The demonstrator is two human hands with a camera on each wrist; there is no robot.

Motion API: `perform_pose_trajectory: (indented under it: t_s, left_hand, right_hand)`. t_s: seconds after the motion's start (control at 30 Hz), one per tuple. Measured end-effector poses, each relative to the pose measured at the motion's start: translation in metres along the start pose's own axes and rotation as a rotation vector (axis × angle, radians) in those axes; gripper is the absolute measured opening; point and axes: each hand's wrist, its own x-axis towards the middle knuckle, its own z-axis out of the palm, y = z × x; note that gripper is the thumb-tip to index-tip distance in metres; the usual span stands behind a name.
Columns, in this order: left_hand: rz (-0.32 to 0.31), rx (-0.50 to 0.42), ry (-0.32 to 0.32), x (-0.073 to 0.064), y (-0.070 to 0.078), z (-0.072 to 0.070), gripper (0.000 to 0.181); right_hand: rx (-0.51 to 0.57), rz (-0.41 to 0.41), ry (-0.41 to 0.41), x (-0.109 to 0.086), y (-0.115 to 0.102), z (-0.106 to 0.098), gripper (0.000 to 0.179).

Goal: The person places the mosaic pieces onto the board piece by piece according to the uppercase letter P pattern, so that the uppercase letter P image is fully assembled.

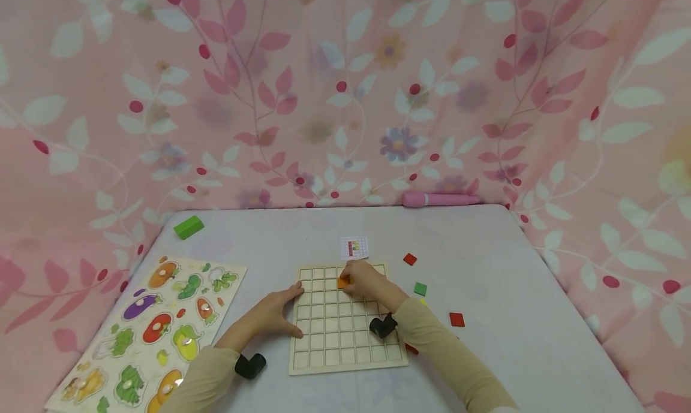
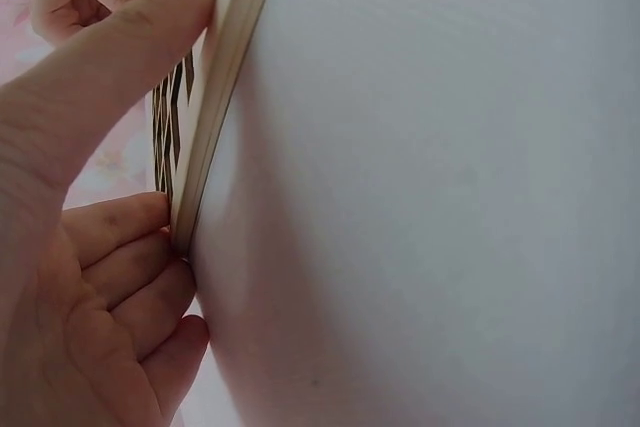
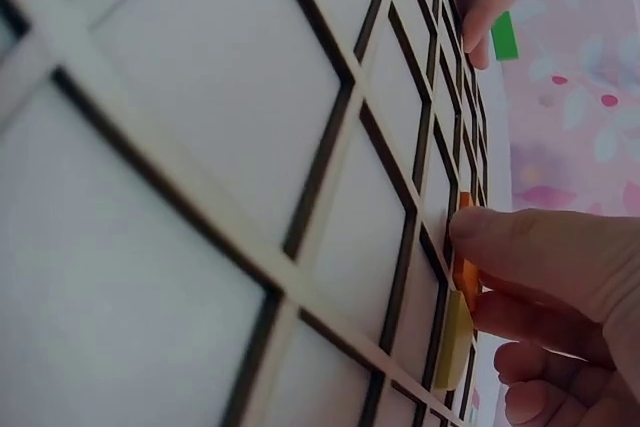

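Note:
A square wooden grid board (image 1: 348, 370) lies on the table in front of me. My right hand (image 1: 368, 281) pinches an orange square tile (image 1: 343, 283) over a cell in the board's upper part. In the right wrist view the thumb and a finger press on this orange tile (image 3: 465, 272), and a yellow tile (image 3: 454, 347) sits right beside it in the grid. My left hand (image 1: 272, 312) rests against the board's left edge with thumb and fingers spread. From the left wrist view, the thumb and fingertips touch the wooden edge (image 2: 215, 117).
Beyond the board lies a small printed pattern card (image 1: 354, 248). Loose red (image 1: 456, 319) and green tiles (image 1: 420, 289) lie to the right. A vegetable puzzle board (image 1: 178, 305) is at left, a green block (image 1: 189, 227) behind it. A pink pen-like object (image 1: 439, 199) lies along the back edge.

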Motion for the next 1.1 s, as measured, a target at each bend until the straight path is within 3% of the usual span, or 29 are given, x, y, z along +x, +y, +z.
perform_pose_trajectory:
  t_s: [0.23, 0.53, 0.73, 1.1]
  left_hand:
    - [-0.001, 0.017, -0.006, 0.002, 0.002, 0.000, 0.102]
    - [0.000, 0.030, 0.000, 0.003, 0.004, -0.003, 0.100]
    - [0.005, 0.015, -0.005, 0.001, 0.004, -0.002, 0.099]
    - [-0.018, 0.023, -0.011, 0.002, 0.004, -0.002, 0.101]
  right_hand:
    - [0.051, -0.005, 0.055, -0.007, 0.004, -0.017, 0.022]
    - [0.086, 0.011, 0.155, -0.025, 0.015, -0.066, 0.025]
    - [0.043, 0.014, 0.243, -0.035, 0.022, -0.094, 0.022]
    - [0.066, 0.146, 0.282, -0.050, 0.063, -0.100, 0.027]
